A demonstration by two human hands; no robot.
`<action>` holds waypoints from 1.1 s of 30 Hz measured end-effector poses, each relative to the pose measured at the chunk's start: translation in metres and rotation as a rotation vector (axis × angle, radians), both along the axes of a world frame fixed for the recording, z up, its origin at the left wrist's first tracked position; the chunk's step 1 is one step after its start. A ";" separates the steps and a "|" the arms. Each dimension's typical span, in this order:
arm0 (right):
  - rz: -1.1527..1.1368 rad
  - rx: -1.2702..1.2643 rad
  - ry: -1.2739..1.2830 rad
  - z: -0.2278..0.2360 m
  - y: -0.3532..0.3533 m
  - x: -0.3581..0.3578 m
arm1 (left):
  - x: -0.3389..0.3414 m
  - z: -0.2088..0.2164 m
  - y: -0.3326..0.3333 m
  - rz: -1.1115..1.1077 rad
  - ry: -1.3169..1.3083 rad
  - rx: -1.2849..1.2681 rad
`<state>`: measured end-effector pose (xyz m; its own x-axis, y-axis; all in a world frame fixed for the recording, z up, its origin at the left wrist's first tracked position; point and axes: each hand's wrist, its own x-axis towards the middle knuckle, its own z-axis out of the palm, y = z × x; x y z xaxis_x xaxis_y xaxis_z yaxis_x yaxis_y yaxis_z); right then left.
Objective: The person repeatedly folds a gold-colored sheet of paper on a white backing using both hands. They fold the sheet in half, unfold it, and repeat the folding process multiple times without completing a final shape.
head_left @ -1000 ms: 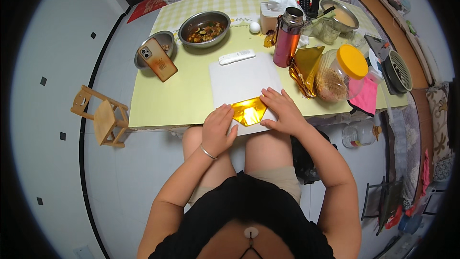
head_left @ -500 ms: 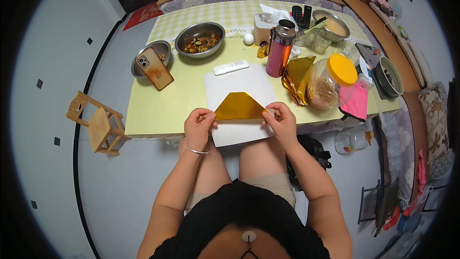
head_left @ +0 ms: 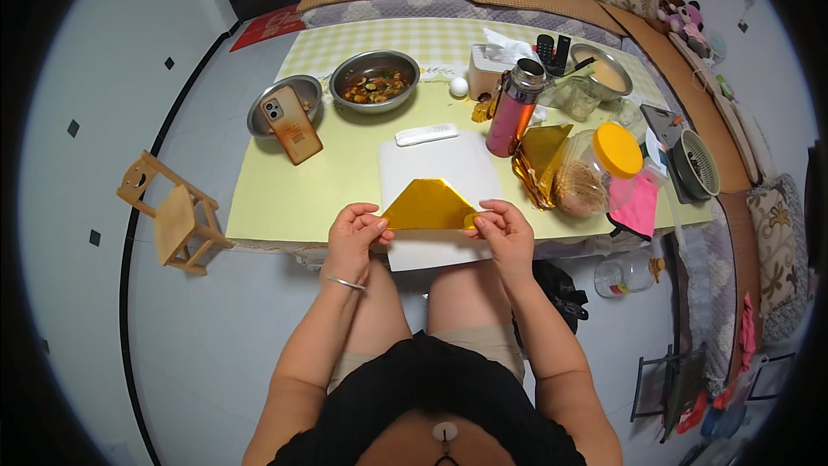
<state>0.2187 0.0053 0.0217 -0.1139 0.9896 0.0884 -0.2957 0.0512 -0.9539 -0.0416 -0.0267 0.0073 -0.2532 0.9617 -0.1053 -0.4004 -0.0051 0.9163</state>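
A folded sheet of gold foil paper (head_left: 427,206), with a flat top and slanting sides, is stretched between my hands. My left hand (head_left: 352,233) pinches its left corner between thumb and fingers. At the opposite corner my right hand (head_left: 504,231) grips in the same way, its thumb on the foil. Beneath the foil lies a white sheet (head_left: 440,250), jutting over the table's near edge above my lap. A white, narrow flat object (head_left: 426,135) rests at the sheet's far end.
On the table stand a phone (head_left: 291,125) leaning on a metal bowl (head_left: 309,91), a bowl of food (head_left: 374,78), an egg (head_left: 458,86), a flask (head_left: 516,108), more gold foil (head_left: 539,151) and a yellow-lidded jar (head_left: 586,174). A small wooden chair (head_left: 177,216) is at left.
The view has shifted slightly, so the table sits lower in the picture. Both hands keep hold of the foil's corners, and its shape stays nearly the same.
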 end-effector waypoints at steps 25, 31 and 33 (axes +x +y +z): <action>-0.288 -0.084 0.246 0.018 0.009 0.080 | 0.107 0.032 0.062 -0.387 -0.300 -0.334; -0.343 -0.111 0.138 -0.003 -0.009 0.099 | 0.183 0.025 0.101 -0.347 -0.290 -0.445; -0.338 -0.109 0.096 -0.006 -0.011 0.099 | 0.195 0.014 0.123 -0.372 -0.205 -0.415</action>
